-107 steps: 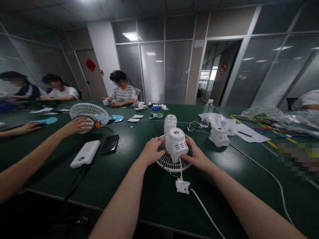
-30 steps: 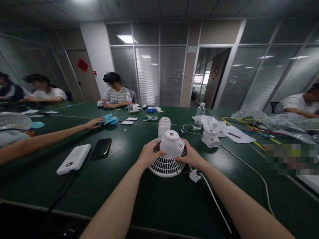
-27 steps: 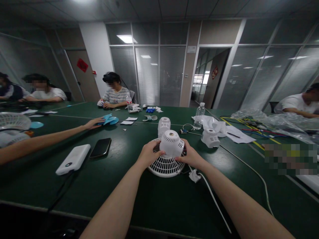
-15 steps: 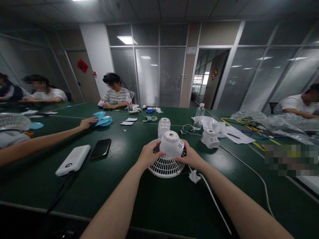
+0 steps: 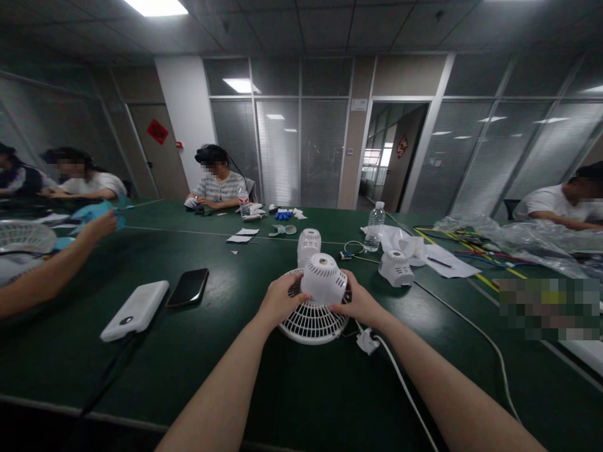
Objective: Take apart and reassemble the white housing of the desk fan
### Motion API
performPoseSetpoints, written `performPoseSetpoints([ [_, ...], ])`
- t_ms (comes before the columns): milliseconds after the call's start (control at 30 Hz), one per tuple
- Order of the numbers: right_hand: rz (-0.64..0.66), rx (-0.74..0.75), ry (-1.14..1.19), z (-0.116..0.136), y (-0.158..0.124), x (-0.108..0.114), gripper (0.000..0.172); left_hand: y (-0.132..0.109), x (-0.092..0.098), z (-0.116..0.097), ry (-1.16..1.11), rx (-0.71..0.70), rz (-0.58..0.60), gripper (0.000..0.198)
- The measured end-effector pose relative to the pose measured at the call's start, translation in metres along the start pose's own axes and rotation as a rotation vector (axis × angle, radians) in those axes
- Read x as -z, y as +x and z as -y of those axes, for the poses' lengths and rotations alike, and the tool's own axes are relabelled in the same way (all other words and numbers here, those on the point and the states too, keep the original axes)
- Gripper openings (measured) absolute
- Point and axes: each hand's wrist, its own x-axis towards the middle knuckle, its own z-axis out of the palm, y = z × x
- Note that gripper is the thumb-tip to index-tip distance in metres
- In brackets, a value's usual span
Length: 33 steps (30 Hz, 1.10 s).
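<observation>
A white vented fan motor housing [image 5: 323, 280] sits over the back of a round white fan grille [image 5: 313, 323] on the green table. My left hand [image 5: 282, 300] grips the housing's left side, thumb on its front. On its right side my right hand [image 5: 357, 297] is closed, fingers partly hidden behind it. Just beyond stands a second white vented housing [image 5: 309, 245]. A third housing [image 5: 396, 267] lies farther right. A white plug [image 5: 367, 341] with its cord rests at the grille's right edge.
Left of my arms lie a white power bank [image 5: 135, 311] and a black phone [image 5: 188, 288]. A co-worker's hand [image 5: 102, 225] holds blue fan blades [image 5: 89, 215]. A water bottle [image 5: 375, 227] stands behind the third housing, near papers [image 5: 452, 260] and cables.
The co-worker's hand has pulled the blue fan blades off to the left. My hands keep their hold on the housing. The view has tilted slightly upward.
</observation>
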Motion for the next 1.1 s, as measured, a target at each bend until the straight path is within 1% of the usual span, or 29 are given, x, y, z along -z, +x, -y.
performPoseSetpoints([
  [233, 0.017, -0.035, -0.009, 0.0038, -0.0015, 0.0016, 0.083, 0.0000, -0.0001, -0.0004, 0.024, 0.009, -0.004, 0.054],
  [500, 0.014, -0.017, -0.007, -0.0020, 0.0002, -0.0006, 0.086, -0.0004, 0.0009, -0.0008, -0.005, 0.005, -0.002, 0.054],
  [700, 0.007, 0.007, -0.004, 0.0002, -0.0009, 0.0007, 0.083, -0.0002, 0.0008, -0.0041, -0.006, 0.000, -0.015, 0.051],
  [867, 0.008, -0.016, 0.004, 0.0017, -0.0021, 0.0007, 0.084, -0.0009, 0.0013, -0.0039, -0.003, 0.009, 0.008, 0.055],
  [967, 0.006, -0.004, -0.006, 0.0007, -0.0016, 0.0011, 0.086, -0.0010, 0.0014, -0.0022, 0.016, 0.008, 0.010, 0.056],
  [1100, 0.029, 0.010, 0.006, 0.0014, -0.0016, 0.0036, 0.080, -0.0010, 0.0017, -0.0009, 0.032, 0.004, 0.019, 0.057],
])
